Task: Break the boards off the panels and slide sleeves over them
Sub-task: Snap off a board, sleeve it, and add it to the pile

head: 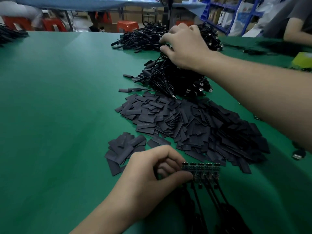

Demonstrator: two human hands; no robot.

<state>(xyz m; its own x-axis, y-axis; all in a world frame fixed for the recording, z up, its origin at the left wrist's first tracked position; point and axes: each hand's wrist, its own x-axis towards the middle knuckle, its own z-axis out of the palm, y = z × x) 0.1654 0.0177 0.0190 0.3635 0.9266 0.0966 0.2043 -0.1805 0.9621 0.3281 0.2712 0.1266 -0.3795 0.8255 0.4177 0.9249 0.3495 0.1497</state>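
The panel of boards (205, 172) is low in the view, just above the green worktop (59, 107), and thin black wires (197, 200) run from it toward the person. The left hand (150, 174) pinches its left end between thumb and curled fingers. Just behind it lies a wide heap of flat black sleeves (194, 125). Farther back is a cable pile (168, 78). The right hand (187, 48) rests on top with its fingers bent into the cables; I cannot tell whether it grips one.

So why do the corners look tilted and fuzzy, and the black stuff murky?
Head view: the wide-angle lens leans the blue shelves; the stools are blurred; a pale sheen crosses the green mat; the cable pile is too dark for detail.
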